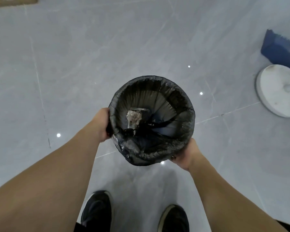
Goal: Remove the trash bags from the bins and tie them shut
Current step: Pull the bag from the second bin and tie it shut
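A round bin lined with a black trash bag [182,131] stands in front of me over the grey tiled floor, seen from straight above. The bag's edge is folded over the bin's rim all the way round. Crumpled pale trash [134,117] lies at the bottom of the bag. My left hand [101,125] grips the bag-covered rim on its left side. At the near right of the rim, my right hand [187,155] holds the bag from below. The bin's outer wall is hidden under the bag.
A white round stand base [274,91] sits on the floor at the right, with a dark blue object [278,49] behind it. My two dark shoes [97,210] are just below the bin. A brown board edge [13,1] shows at the top left.
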Tool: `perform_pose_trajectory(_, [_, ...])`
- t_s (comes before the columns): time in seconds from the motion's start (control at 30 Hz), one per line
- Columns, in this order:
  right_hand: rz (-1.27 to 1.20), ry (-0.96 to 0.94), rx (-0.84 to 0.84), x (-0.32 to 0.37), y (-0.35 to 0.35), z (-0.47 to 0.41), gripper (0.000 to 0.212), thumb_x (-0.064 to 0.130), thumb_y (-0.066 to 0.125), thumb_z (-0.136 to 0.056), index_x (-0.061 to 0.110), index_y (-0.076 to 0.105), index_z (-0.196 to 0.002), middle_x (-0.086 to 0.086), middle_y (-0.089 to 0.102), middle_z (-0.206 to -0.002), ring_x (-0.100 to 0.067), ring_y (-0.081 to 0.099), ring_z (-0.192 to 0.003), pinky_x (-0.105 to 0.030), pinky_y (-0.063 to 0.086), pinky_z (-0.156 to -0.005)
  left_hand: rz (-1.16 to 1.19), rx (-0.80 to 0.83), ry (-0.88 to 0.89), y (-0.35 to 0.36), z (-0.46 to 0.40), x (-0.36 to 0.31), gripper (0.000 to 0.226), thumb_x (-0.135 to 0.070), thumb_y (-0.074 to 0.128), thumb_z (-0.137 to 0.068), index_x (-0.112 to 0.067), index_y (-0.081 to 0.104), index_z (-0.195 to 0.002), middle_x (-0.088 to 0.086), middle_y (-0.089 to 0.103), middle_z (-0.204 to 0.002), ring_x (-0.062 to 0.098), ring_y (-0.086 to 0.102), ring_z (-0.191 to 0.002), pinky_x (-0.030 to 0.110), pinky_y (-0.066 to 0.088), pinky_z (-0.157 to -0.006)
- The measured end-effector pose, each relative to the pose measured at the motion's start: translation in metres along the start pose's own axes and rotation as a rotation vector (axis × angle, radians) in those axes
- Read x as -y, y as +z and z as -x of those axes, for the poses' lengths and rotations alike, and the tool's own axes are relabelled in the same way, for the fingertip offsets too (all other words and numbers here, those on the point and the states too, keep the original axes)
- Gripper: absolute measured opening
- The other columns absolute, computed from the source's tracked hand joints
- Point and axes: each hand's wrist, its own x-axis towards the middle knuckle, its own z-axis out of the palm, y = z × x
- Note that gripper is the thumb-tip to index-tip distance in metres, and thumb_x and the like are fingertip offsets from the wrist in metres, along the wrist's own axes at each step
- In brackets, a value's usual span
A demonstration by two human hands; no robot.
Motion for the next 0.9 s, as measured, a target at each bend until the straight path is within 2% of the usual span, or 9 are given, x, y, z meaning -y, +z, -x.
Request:
perform_pose_trajectory(0.07, [0.008,-0.01,-0.015,-0.007,0.001,0.004,0.039,0.031,0.042,-0.093,0.012,0.061,-0.123,-0.012,0.066,-0.119,-0.028,0.061,-0.106,-0.044,0.052,-0.092,0.01,0.006,-0.012,0.0,0.003,0.006,0.025,-0.021,0.044,-0.09,-0.012,0.066,-0.08,0.009,0.07,-0.08,0.025,0.068,-0.063,0.037,0.06,-0.065])
perform_pose_trajectory(0.23, [0.053,-0.06,-0.064,-0.02,0.001,0.019,0.027,0.018,0.042,-0.097,0.01,0.062,-0.115,-0.013,0.064,-0.11,-0.027,0.058,-0.094,-0.044,0.052,-0.088,-0.074,-0.014,-0.012,0.0,0.029,0.019,0.032,-0.007,0.039,-0.094,-0.009,0.06,-0.07,0.007,0.064,-0.047,0.019,0.062,-0.037,0.03,0.054,-0.037])
perform_pose_trajectory(0.37, [0.112,-0.076,-0.137,-0.019,-0.004,0.028,0.031,0.013,0.036,-0.096,0.01,0.064,-0.109,-0.01,0.069,-0.108,-0.026,0.064,-0.098,-0.039,0.057,-0.072,-0.162,-0.061,-0.032,-0.006,0.051,0.018,0.033,-0.004,0.035,-0.093,-0.007,0.058,-0.069,0.008,0.061,-0.041,0.019,0.058,-0.03,0.029,0.047,-0.029])
perform_pose_trajectory(0.47, [0.122,-0.096,-0.203,-0.014,-0.007,0.035,0.026,0.013,0.037,-0.095,0.01,0.063,-0.099,-0.01,0.068,-0.098,-0.027,0.065,-0.088,-0.032,0.054,-0.057,-0.178,-0.149,-0.021,-0.015,0.059,0.006,0.031,-0.003,0.032,-0.094,-0.007,0.055,-0.074,0.007,0.059,-0.039,0.018,0.055,-0.026,0.026,0.045,-0.027])
perform_pose_trajectory(0.6, [0.082,-0.12,-0.23,-0.004,-0.009,0.044,0.019,0.011,0.038,-0.088,0.012,0.057,-0.085,-0.008,0.062,-0.086,-0.027,0.059,-0.078,-0.033,0.052,-0.066,-0.17,-0.119,-0.033,-0.021,0.069,-0.017,0.025,-0.001,0.03,-0.092,-0.007,0.047,-0.075,0.008,0.053,-0.062,0.014,0.049,-0.024,0.016,0.041,-0.03])
perform_pose_trajectory(0.7, [0.062,-0.164,-0.237,0.007,-0.006,0.051,0.011,0.011,0.041,-0.083,0.014,0.05,-0.077,-0.007,0.052,-0.073,-0.023,0.05,-0.068,-0.03,0.043,-0.06,-0.113,-0.061,-0.022,-0.019,0.079,-0.034,0.016,-0.004,0.034,-0.096,-0.005,0.043,-0.082,0.01,0.052,-0.069,0.015,0.052,-0.027,0.02,0.044,-0.03])
perform_pose_trajectory(0.77, [0.043,-0.231,-0.241,0.016,-0.003,0.055,0.011,0.008,0.043,-0.082,0.011,0.049,-0.073,-0.007,0.048,-0.068,-0.023,0.046,-0.061,-0.028,0.04,-0.056,-0.097,-0.045,-0.003,-0.016,0.084,-0.044,0.016,-0.006,0.037,-0.096,-0.005,0.042,-0.082,0.012,0.056,-0.061,0.015,0.054,-0.029,0.023,0.048,-0.032])
perform_pose_trajectory(0.83, [0.077,-0.294,-0.221,0.025,0.001,0.059,0.013,0.008,0.046,-0.082,0.004,0.057,-0.086,-0.013,0.058,-0.079,-0.027,0.057,-0.068,-0.031,0.047,-0.059,-0.062,-0.003,0.003,-0.013,0.088,-0.053,0.013,-0.005,0.039,-0.095,-0.001,0.048,-0.087,0.013,0.059,-0.06,0.016,0.057,-0.035,0.023,0.051,-0.035])
perform_pose_trajectory(0.9, [0.126,-0.284,-0.181,0.031,0.005,0.066,0.026,0.007,0.046,-0.084,0.003,0.058,-0.107,-0.015,0.065,-0.092,-0.03,0.065,-0.076,-0.032,0.055,-0.06,0.001,0.078,-0.021,-0.011,0.091,-0.058,0.015,-0.004,0.042,-0.094,0.0,0.054,-0.1,0.013,0.06,-0.081,0.018,0.063,-0.051,0.024,0.055,-0.042])
